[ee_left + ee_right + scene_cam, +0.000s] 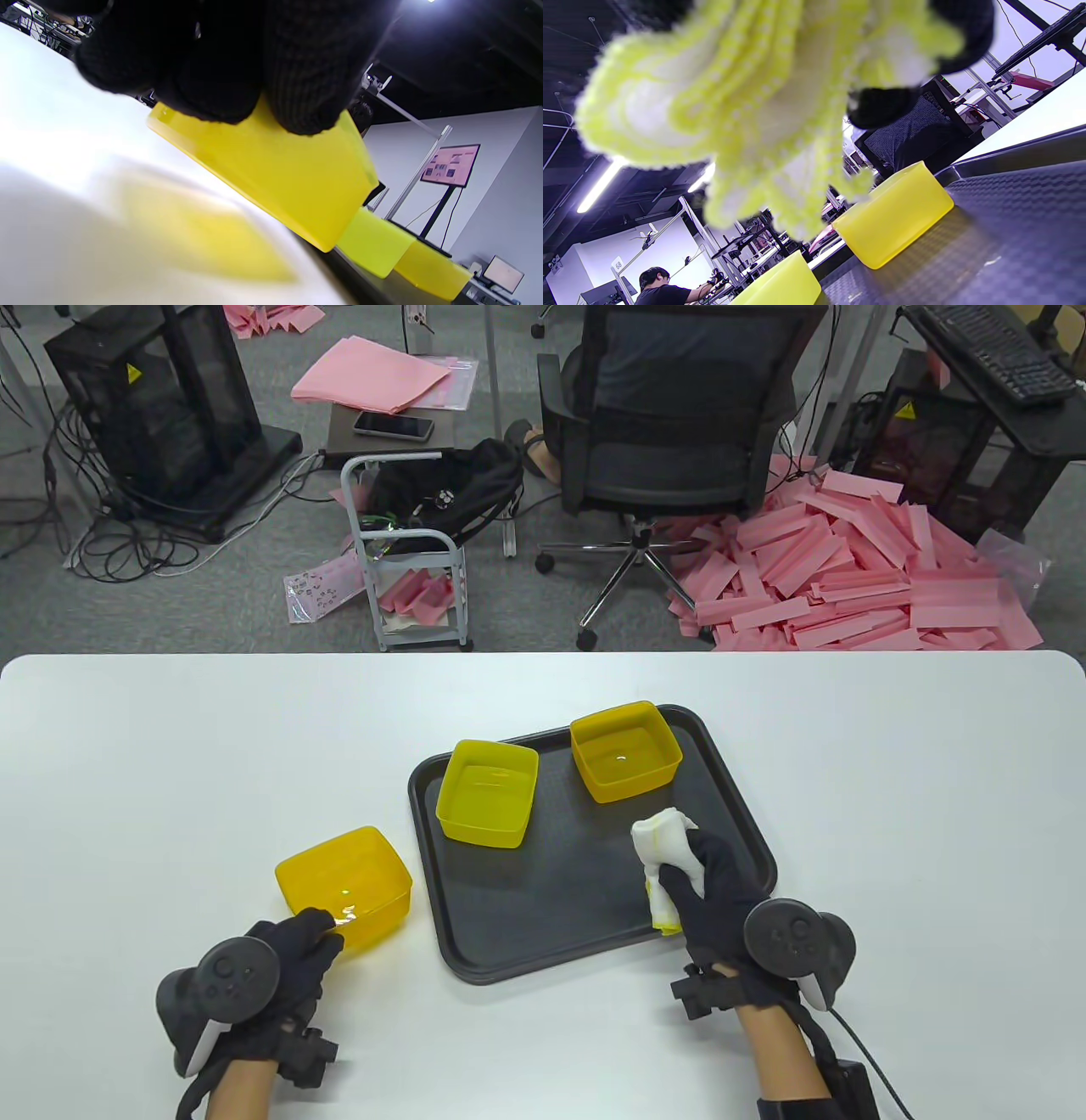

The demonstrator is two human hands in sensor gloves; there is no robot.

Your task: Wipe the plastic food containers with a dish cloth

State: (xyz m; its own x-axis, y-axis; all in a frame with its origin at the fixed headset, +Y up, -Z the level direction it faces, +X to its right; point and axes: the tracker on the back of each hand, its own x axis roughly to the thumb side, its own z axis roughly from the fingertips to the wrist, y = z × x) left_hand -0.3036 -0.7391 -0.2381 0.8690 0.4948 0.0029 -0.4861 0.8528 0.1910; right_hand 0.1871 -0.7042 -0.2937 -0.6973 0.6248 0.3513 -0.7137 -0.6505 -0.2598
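Three yellow plastic containers are in view. One container point(344, 889) stands on the white table left of the black tray point(551, 899). My left hand point(327, 935) grips its near rim, fingers over the edge, and the left wrist view shows the same container point(275, 178) under the fingers point(305, 84). Two more containers point(488, 791) point(625, 751) stand on the tray's far half. My right hand point(683, 886) holds a bunched white and yellow dish cloth point(664, 848) over the tray's right side. The cloth point(734, 106) fills the right wrist view.
The white table point(170, 780) extends wide to both sides of the tray. Beyond its far edge are an office chair point(670, 432), a small cart point(407, 551) and a heap of pink strips point(848, 568) on the floor.
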